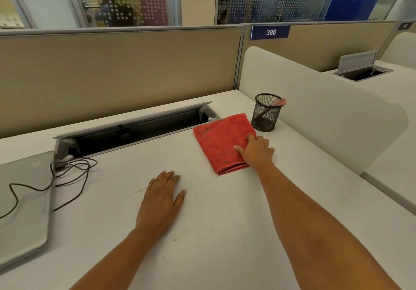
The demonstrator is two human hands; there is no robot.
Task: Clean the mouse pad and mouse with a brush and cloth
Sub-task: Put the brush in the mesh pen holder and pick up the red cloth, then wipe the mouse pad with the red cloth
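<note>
The white tabletop carries everything, and all places here are given from the cloth. Far to the left of the cloth lies a closed grey laptop, with a thin dark cable looping between the two. Behind the cloth and to its left is an open cable trough with its flap raised.

The cloth is red, folded into a thick rectangle, and shows darker smudges on its top face. Its stacked layers show at the near end. Its long axis runs roughly away from the person, with the far end leaning a little left. Just behind its far right corner stands a black mesh cup, and a brush leans inside with its pink end over the rim.

The right hand is on the near right edge of the cloth, fingers bent onto the fabric and thumb laid on top. It appears to pinch that edge. The left hand lies flat on the tabletop, near and left of the cloth, with its fingers straight and close together. It holds nothing.

The right hand is therefore the one placed to lift the cloth, and the brush is a short reach beyond it. No mouse or mouse pad is in view.
</note>
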